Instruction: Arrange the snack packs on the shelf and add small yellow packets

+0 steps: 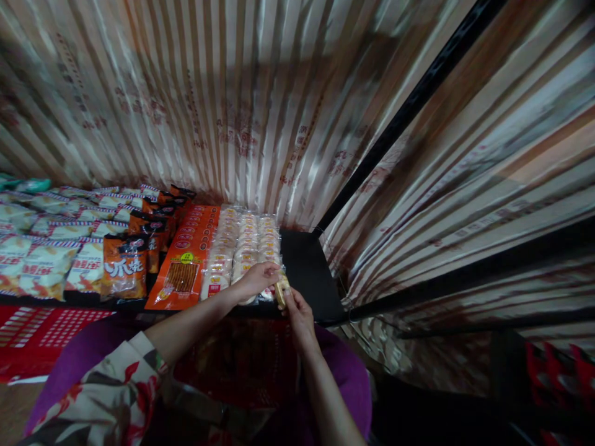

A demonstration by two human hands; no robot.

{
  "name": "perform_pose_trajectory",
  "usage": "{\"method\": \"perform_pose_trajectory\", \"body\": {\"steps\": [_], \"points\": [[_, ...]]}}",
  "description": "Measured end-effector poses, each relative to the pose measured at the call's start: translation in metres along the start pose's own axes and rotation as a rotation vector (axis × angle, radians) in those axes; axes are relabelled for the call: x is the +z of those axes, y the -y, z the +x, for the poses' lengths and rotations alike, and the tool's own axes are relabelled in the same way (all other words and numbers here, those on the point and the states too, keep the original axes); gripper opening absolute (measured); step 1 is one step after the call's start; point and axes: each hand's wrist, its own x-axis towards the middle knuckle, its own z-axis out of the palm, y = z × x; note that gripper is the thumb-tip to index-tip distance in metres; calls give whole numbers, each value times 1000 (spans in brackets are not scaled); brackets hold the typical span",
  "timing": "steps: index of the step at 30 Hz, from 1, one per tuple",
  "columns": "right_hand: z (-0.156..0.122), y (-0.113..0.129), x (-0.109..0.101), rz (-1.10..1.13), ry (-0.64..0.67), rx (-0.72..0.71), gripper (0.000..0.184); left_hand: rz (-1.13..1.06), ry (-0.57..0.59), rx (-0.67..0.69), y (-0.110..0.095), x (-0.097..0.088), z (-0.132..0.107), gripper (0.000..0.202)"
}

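Note:
My left hand [258, 277] lies curled over the front of the rows of clear-wrapped round cracker packs [244, 244] on a black shelf [307, 266]. My right hand [296, 310] pinches a small yellowish clear-wrapped pack [281, 289] at the right front end of those rows. Both hands touch this pack. The fingers of both hands are closed around it.
Orange snack packs [186, 260], brown-orange bags [124, 265] and white-blue bags [41, 260] fill the shelf to the left. A striped plastic sheet [232, 111] hangs behind and to the right. Black shelf bars [409, 105] cross at the right. A red basket [41, 328] sits at lower left.

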Motion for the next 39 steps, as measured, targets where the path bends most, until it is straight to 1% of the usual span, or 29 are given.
{"method": "perform_pose_trajectory", "body": {"steps": [4, 7, 9, 11, 13, 16, 21, 26, 29, 34, 36, 39], "points": [[10, 2, -3, -6, -33, -3, 63, 16, -41, 4, 1, 3, 12, 36], [20, 0, -4, 16, -82, 11, 67, 41, -68, 9, 0, 3, 21, 41], [28, 0, -5, 33, -109, 22, 69, 61, -70, 11, -3, 3, 24, 42], [36, -1, -7, 53, -120, 25, 71, 79, -64, 24, -6, 4, 27, 39], [45, -1, -10, 89, -130, 22, 71, 90, -49, 62, -9, 6, 28, 34], [56, -2, -15, 150, -145, 8, 66, 116, -39, 154, -9, 10, 30, 31], [72, -1, -19, 232, -157, -14, 59, 219, -91, 274, -7, 18, 31, 26], [81, 6, -20, 292, -113, -9, 56, 492, -167, 384, -10, 26, 32, 25], [85, 9, -23, 330, -87, 9, 56, 603, -189, 465, -5, 30, 34, 24], [88, 12, -29, 374, -18, 18, 55, 759, -160, 566, 2, 34, 34, 24], [87, 15, -31, 393, 17, 29, 55, 827, -128, 595, 2, 35, 32, 27], [89, 20, -33, 444, 54, 55, 47, 918, -60, 638, 0, 36, 30, 31]]}}
